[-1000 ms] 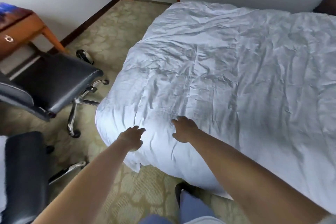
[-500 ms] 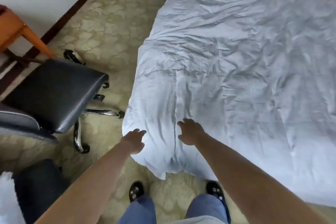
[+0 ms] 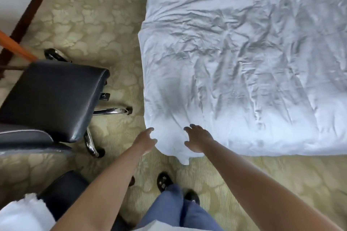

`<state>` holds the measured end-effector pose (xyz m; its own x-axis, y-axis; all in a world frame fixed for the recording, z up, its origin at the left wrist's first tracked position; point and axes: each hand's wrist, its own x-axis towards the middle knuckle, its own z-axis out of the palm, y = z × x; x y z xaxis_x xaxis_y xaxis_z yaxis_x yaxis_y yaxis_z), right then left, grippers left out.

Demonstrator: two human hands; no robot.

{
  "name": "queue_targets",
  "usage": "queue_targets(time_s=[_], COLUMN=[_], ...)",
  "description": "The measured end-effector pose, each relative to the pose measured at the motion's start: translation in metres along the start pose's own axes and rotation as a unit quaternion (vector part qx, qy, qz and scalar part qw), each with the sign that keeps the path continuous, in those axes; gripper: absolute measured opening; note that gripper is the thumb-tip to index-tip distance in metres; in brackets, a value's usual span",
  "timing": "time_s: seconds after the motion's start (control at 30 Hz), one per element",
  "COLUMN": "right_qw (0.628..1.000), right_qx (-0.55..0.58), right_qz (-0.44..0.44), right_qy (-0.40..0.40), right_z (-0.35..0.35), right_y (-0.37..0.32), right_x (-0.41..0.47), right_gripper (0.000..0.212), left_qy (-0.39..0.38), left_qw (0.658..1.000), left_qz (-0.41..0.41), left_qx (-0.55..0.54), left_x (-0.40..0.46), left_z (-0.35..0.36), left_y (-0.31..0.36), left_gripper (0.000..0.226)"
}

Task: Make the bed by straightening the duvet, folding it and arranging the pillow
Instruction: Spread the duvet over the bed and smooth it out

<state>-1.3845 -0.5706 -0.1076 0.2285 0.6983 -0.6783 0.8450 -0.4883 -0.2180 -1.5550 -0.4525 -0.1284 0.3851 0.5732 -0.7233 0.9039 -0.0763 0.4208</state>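
A wrinkled white duvet covers the bed and fills the upper right of the head view. Its near left corner hangs down to the carpet in front of my feet. My left hand is open at the left edge of that corner, fingertips touching the fabric. My right hand lies open on top of the duvet just right of the corner, fingers spread. Neither hand has closed on the cloth. No pillow is in view.
A black office chair with chrome legs stands close on the left. A second dark seat with something white on it sits at the lower left. An orange wooden table leg and a dark skirting board are at the far left. Patterned green carpet lies between.
The view has tilted down and moved closer to the bed's corner. Both hands have stayed at the duvet's corner, the left one now touching its edge.
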Motion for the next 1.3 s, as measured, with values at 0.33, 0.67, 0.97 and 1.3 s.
queue_targets(time_s=[0.33,0.67,0.97,1.3], right_qw=[0.987,0.947,0.927,0.908], right_qx=[0.146,0.266,0.303,0.337], right_qz=[0.059,0.175,0.218,0.246], right_qy=[-0.031,-0.041,-0.045,-0.041], right_z=[0.062,0.100,0.118,0.104], right_y=[-0.021,-0.034,-0.047,-0.049], right_x=[0.014,0.047,0.049,0.029], right_gripper=[0.060,0.061,0.058,0.103], left_qy=[0.016,-0.048,-0.137,-0.251], left_qw=[0.963,0.935,0.921,0.953], left_qz=[-0.093,-0.111,-0.136,-0.007], left_qx=[-0.251,-0.334,-0.338,-0.170], left_x=[0.048,0.136,0.136,0.092], left_z=[0.031,0.043,0.059,0.051], left_y=[-0.047,-0.067,-0.065,-0.016], left_gripper=[0.077,0.083,0.045,0.054])
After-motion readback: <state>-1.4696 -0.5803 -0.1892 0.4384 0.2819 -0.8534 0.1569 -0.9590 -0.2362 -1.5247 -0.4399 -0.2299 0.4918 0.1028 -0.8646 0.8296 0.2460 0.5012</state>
